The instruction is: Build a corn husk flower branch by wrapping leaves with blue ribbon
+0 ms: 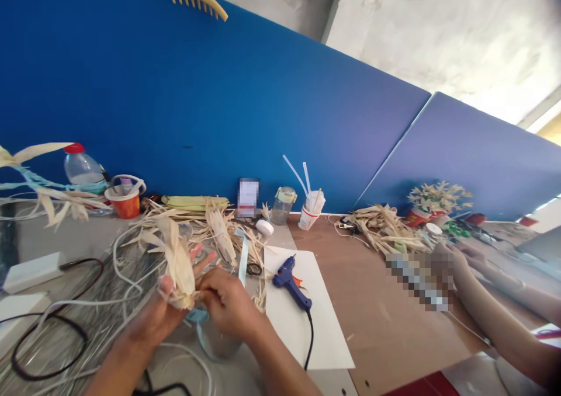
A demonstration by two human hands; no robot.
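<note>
A pale dried corn husk (179, 264) stands upright in my left hand (153, 314), its lower end bunched up. The thumb is in front at the left, and the other fingers show partly behind the husk. My right hand (228, 299) is closed at the husk's lower right edge, its fingertips pinching there; exactly what lies between them is hidden. Below the hands, a light blue ribbon (199, 315) lies near a clear container. More loose husks (221, 232) are heaped just beyond my hands.
To my right a blue glue gun (291, 282) lies on white paper (324, 332). Behind stand a lidded jar (283, 206), a cup with straws (309, 216) and a red cup (125, 200). White cables (125, 256) run at left. Another person's arms (495, 314) reach in from the right.
</note>
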